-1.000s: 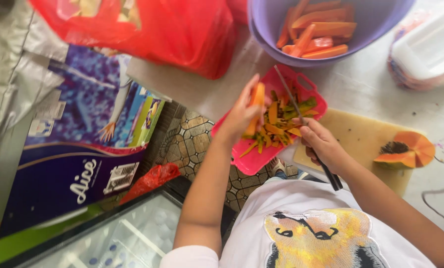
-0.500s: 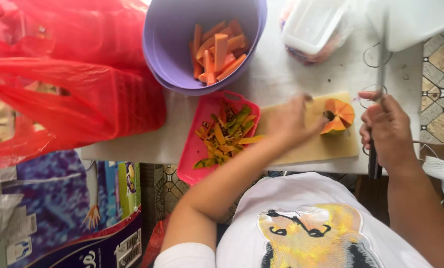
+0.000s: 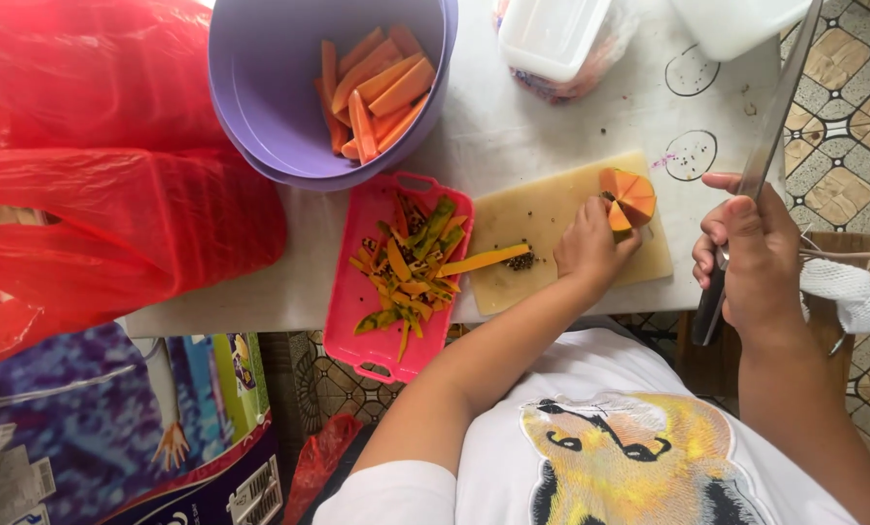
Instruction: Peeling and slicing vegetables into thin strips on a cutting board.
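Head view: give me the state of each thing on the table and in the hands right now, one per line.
Left hand: gripping the papaya piece.
Papaya piece: cut, on the cutting board.
Right hand: closed on the knife, blade raised off the board.
Purple bowl: holds peeled orange strips.
Pink tray: heaped with peels.
White container: lidded.
Red bags: crumpled at table edge.

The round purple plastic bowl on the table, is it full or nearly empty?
Partly filled. The round purple plastic bowl holds a small pile of orange fruit strips on one side; most of its bottom is bare.
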